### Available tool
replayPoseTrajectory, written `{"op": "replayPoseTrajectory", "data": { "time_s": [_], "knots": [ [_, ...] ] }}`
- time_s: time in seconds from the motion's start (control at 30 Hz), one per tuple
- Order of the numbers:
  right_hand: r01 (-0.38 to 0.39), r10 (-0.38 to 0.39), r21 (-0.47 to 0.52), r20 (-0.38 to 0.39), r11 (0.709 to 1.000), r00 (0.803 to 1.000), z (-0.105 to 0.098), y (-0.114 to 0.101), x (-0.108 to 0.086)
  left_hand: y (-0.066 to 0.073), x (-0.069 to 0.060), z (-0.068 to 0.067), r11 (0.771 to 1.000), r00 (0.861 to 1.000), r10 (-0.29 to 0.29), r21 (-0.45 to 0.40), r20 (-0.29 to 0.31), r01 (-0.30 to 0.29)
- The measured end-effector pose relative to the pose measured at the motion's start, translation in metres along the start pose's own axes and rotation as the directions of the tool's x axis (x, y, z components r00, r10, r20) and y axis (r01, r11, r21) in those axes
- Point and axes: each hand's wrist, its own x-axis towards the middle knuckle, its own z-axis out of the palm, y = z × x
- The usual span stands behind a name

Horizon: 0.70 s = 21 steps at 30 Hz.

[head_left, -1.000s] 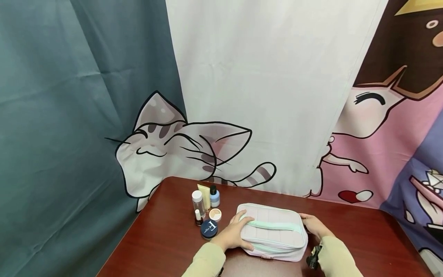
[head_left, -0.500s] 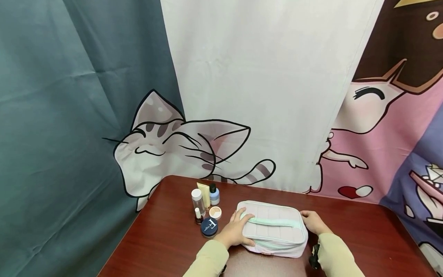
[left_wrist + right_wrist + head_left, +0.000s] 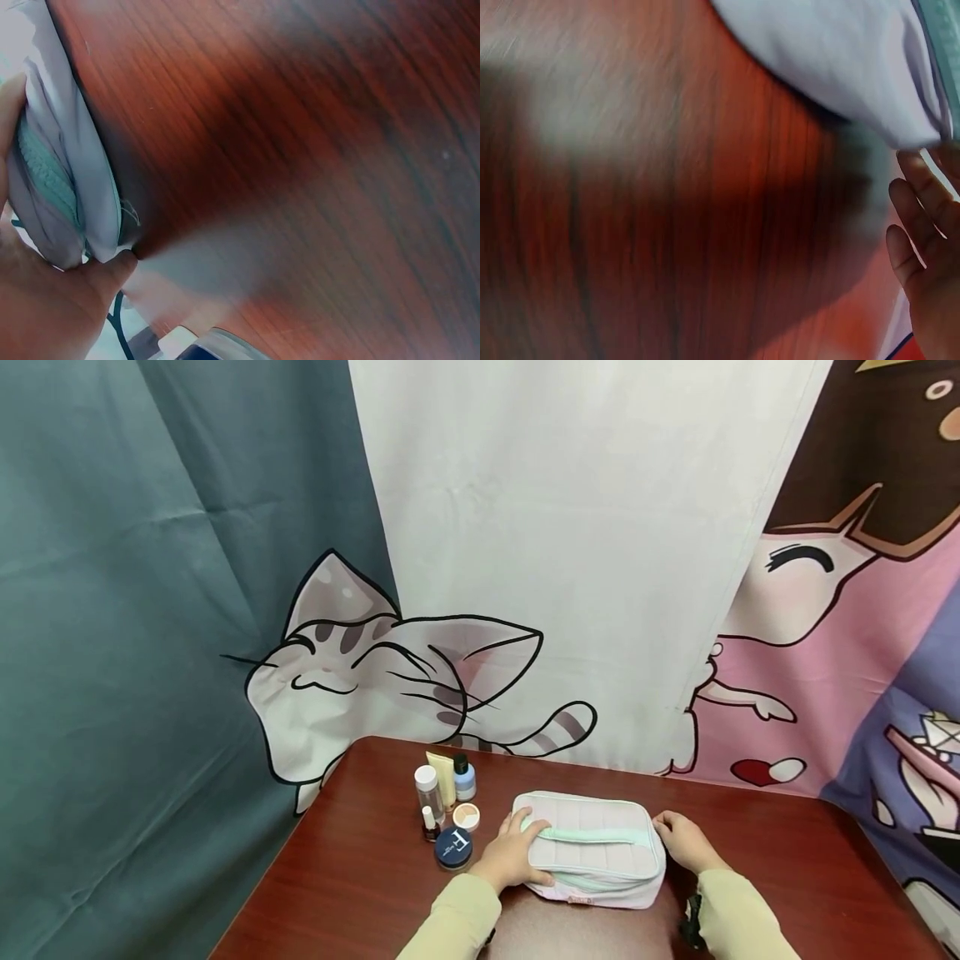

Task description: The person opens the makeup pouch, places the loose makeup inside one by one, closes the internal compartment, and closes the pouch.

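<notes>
A pale pink quilted cosmetic bag (image 3: 596, 822) with a mint handle strap (image 3: 592, 836) lies on the table in front of me. My left hand (image 3: 510, 856) grips its left end, fingers spread over the top and thumb at the front side. In the left wrist view the thumb (image 3: 112, 271) presses by the end of the mint zipper (image 3: 46, 169). At the bag's back right corner my right hand (image 3: 686, 843) pinches the end with thumb and forefinger; what exactly is between them is hidden. Its other fingers (image 3: 911, 210) are loosely bent.
Left of the bag stand a white-capped clear bottle (image 3: 428, 789), a yellow tube (image 3: 443, 777), a blue bottle (image 3: 464, 781) and a nail polish bottle (image 3: 430, 827). A round concealer palette (image 3: 466, 816) and a dark blue round compact (image 3: 453, 847) lie beside them. Printed curtains (image 3: 555, 568) hang behind the table.
My right hand has shifted slightly right and back along the bag's right end. My left hand keeps its grip on the left end. The head view has tilted a little.
</notes>
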Motion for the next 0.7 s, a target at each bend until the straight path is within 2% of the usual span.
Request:
{"op": "replayPoseTrajectory", "data": {
  "time_s": [0.23,0.37,0.53,0.7],
  "knots": [
    [0.078,-0.081,-0.088,-0.036,0.993,0.996,-0.006,-0.003,-0.012,0.001,-0.003,-0.005,1.000,1.000,0.004,-0.012,-0.002,-0.004],
    [0.078,-0.085,-0.115,-0.050,0.990,0.995,-0.008,-0.004,-0.018,0.002,-0.004,-0.004,1.000,1.000,0.001,-0.012,0.000,-0.001],
    [0.068,-0.074,-0.113,-0.047,0.991,0.996,-0.010,-0.005,-0.026,0.001,-0.005,-0.002,1.000,1.000,-0.002,-0.008,-0.006,0.002],
    [0.069,-0.077,-0.106,-0.076,0.992,0.994,-0.011,-0.005,-0.035,0.002,-0.002,-0.001,1.000,1.000,-0.008,-0.001,-0.011,0.008]
  ]
}}
